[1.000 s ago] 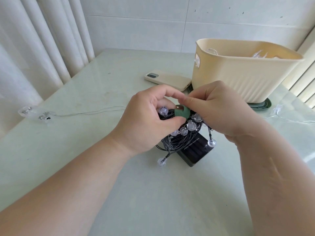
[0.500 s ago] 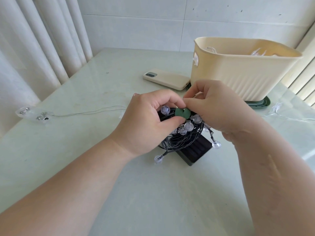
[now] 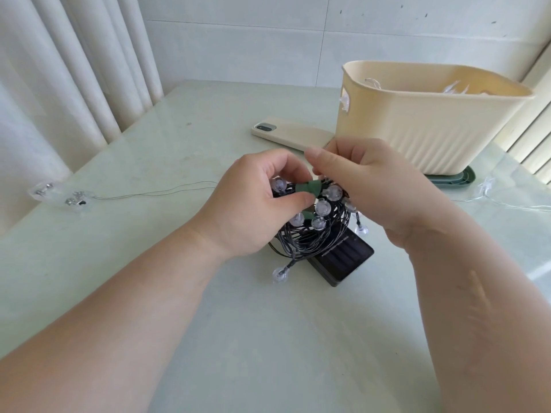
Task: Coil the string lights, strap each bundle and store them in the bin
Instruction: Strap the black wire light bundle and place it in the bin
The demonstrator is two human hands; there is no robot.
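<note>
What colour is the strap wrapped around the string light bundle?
Green. The strap shows best in the head view, the only one.

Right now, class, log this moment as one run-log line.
step: strapping | left hand: pinches green strap on coiled string lights | right hand: curled at coil, grip hidden | bin: behind, bundle not stored

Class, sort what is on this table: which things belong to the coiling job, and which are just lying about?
Job: black string lights, green strap, cream bin, uncoiled wire lights, left hand, right hand.
Lying about: phone, green tray under the bin.
</note>
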